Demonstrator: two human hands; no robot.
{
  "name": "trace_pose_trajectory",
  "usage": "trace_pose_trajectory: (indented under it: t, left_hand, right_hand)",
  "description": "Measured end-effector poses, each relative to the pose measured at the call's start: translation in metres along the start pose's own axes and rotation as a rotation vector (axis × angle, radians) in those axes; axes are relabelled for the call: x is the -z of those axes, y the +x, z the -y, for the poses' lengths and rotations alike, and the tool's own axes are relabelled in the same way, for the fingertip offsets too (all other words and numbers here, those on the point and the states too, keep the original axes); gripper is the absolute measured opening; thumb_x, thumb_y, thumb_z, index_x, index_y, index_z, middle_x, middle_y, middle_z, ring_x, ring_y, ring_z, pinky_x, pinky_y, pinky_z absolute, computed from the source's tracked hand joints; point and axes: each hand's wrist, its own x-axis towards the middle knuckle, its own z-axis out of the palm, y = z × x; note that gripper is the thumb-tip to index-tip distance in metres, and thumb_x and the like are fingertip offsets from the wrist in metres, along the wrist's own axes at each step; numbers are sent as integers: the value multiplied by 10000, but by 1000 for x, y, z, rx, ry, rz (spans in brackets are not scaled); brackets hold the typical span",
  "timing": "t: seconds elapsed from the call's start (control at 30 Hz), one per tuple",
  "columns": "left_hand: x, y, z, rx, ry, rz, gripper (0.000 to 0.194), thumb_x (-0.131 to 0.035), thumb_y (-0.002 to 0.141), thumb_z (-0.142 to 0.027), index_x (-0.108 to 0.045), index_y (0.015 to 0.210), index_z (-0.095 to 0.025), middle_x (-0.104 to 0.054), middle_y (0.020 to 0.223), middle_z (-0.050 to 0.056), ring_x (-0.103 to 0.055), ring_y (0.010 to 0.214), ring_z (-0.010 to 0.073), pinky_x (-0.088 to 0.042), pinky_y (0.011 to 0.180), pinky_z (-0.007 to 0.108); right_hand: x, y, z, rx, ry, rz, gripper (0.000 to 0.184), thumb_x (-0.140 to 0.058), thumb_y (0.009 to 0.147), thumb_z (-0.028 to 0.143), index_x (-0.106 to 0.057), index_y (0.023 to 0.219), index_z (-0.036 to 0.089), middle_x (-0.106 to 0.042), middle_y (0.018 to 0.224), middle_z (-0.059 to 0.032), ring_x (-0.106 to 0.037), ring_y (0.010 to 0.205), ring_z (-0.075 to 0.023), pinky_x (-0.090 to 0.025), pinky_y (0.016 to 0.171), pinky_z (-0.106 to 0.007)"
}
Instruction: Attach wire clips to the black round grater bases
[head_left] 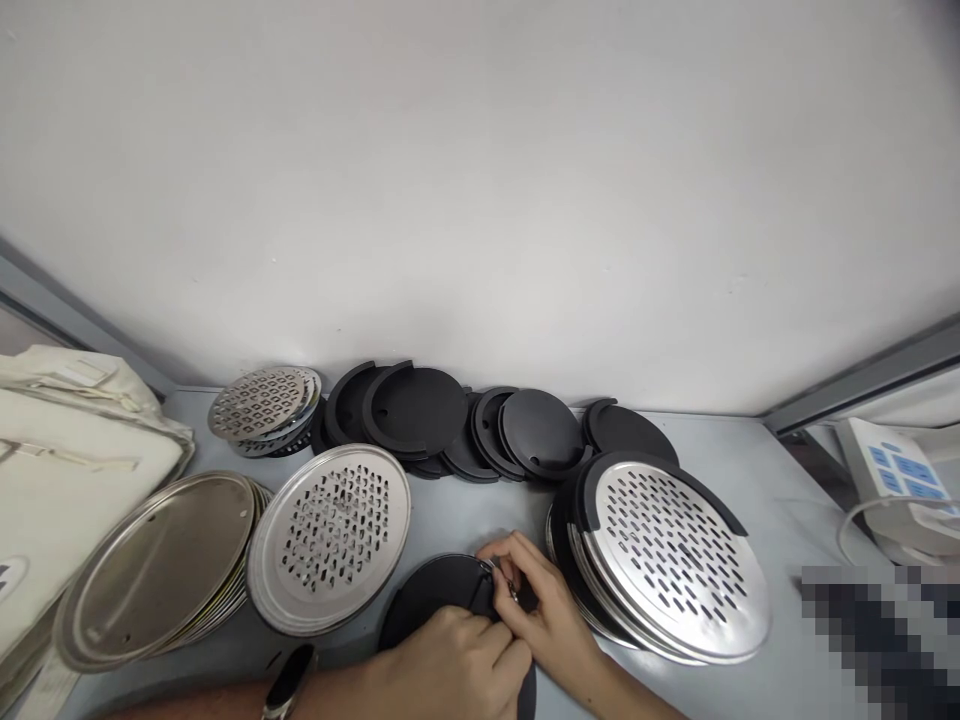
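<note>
In front of me lies a flat black disc (431, 590), partly covered by my hands. My left hand (457, 660) rests across it, closed with the fingers curled in. What those fingers hold is hidden. At the disc's upper right edge, my right hand (544, 610) is closed in a pinch on a small shiny metal part (513, 592), too small to name. Left of the hands sits a round grater plate (330, 540) with raised holes. Close on the right, a stack of slotted metal discs (675, 550) has a black curved rim piece on top.
Black round holders (420, 410) line the wall, beside a small pile of perforated discs (262, 405). Plain metal discs (161, 570) are stacked at left, near a cream fabric bag (67, 480). A white device with blue keys (900, 480) stands far right.
</note>
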Motion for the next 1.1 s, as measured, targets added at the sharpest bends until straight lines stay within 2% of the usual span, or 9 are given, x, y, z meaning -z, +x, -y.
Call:
trace_pose_trajectory:
  t: [0.13, 0.33, 0.43, 0.57, 0.7, 0.8, 0.9, 1.0, 1.1]
  left_hand:
    - [0, 0, 0, -20, 2, -2, 26, -488, 885, -173, -465, 873, -171, -607, 716, -16, -580, 604, 143, -395, 480, 256]
    - [14, 2, -1, -1, -1, 16, 85, -525, 888, -195, -469, 827, -175, -622, 718, -21, -595, 614, 140, -406, 490, 269]
    - [11, 1, 1, -30, -2, 29, 87, -538, 888, -193, -473, 832, -176, -615, 704, -30, -583, 593, 139, -387, 466, 280]
    - [7, 0, 2, -47, -3, 42, 83, -544, 889, -210, -481, 849, -174, -613, 706, -26, -575, 585, 145, -375, 456, 287]
    - [22, 2, 0, -39, 39, 60, 87, -559, 894, -217, -499, 861, -164, -626, 732, -16, -586, 612, 147, -403, 489, 291]
    - [28, 4, -1, -46, 48, 63, 113, -568, 898, -235, -495, 848, -166, -621, 720, -18, -581, 602, 144, -403, 496, 283]
    - [18, 3, 0, -46, 21, 32, 120, -562, 893, -216, -471, 826, -176, -599, 683, -34, -563, 571, 135, -376, 473, 276]
    - [4, 0, 2, -72, 39, -6, 123, -539, 897, -216, -458, 815, -174, -582, 655, -31, -547, 548, 137, -343, 453, 279]
    - [3, -1, 2, -62, 18, 2, 105, -522, 906, -208, -455, 833, -175, -585, 662, -34, -547, 549, 133, -333, 454, 281]
  right_hand:
    - [-1, 0, -1, -9, 3, 1, 167, -432, 915, 151, -576, 978, 207, -439, 761, 20, -482, 691, -136, -391, 640, -241]
    - [-5, 0, -6, -25, 26, -6, 133, -432, 918, 157, -551, 956, 202, -431, 733, 30, -467, 669, -130, -376, 618, -232]
    - [-7, -1, -10, -35, 45, -19, 99, -429, 919, 161, -513, 896, 206, -430, 710, 39, -438, 632, -122, -362, 588, -225]
    - [-8, -4, -13, -28, 40, -18, 111, -405, 946, 186, -510, 924, 213, -451, 743, 29, -464, 669, -129, -383, 620, -230]
    - [-11, -6, -15, -36, 76, -92, 81, -428, 964, 233, -484, 1021, 217, -470, 785, 23, -512, 723, -135, -427, 696, -241]
    - [-11, -4, -14, -38, 87, -122, 52, -458, 962, 247, -484, 993, 215, -497, 823, 9, -537, 772, -140, -437, 736, -247]
    - [-10, -2, -12, -14, 81, -104, 86, -446, 968, 239, -505, 914, 210, -519, 832, -5, -549, 789, -145, -441, 732, -246]
    - [-9, -2, -7, 5, 79, -83, 132, -407, 980, 223, -529, 933, 205, -537, 850, -17, -561, 806, -149, -448, 733, -249]
    - [-7, -2, -4, 23, 73, -73, 158, -399, 981, 210, -547, 928, 204, -549, 866, -24, -567, 823, -152, -451, 742, -250]
